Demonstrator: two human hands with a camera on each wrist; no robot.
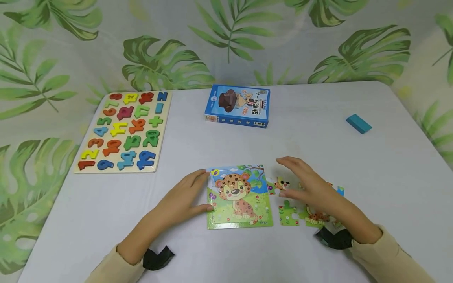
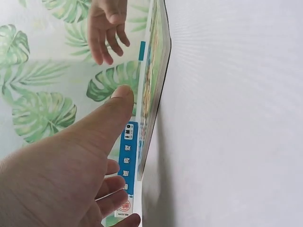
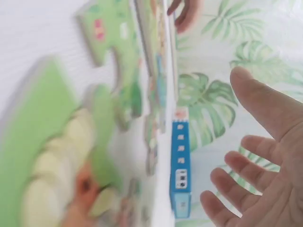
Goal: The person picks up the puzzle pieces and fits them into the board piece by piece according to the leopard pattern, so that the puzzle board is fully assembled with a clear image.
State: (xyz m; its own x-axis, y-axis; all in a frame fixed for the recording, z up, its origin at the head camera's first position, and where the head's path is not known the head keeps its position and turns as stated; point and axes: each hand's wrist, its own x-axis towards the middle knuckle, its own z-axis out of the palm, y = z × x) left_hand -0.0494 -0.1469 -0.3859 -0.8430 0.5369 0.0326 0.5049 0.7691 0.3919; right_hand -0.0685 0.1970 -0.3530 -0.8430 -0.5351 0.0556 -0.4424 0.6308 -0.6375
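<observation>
A square leopard puzzle board (image 1: 240, 196) lies flat in the middle of the white table. Along its left side is my left hand (image 1: 184, 198), fingers extended, thumb close to the board's edge; whether it touches I cannot tell. Right of the board, my right hand (image 1: 311, 186) hovers over loose jigsaw pieces with fingers and thumb spread, holding nothing. A green piece (image 1: 288, 214) lies near the board's lower right corner. Another piece (image 3: 118, 52) shows up close in the right wrist view, blurred. The right hand and forearm hide some of the pieces.
A wooden number board (image 1: 122, 133) with coloured numerals lies at the left. At the back stands a blue game box (image 1: 237, 106), lying flat. One teal block (image 1: 359, 123) is at the far right. Leaf-patterned cloth hangs behind the table.
</observation>
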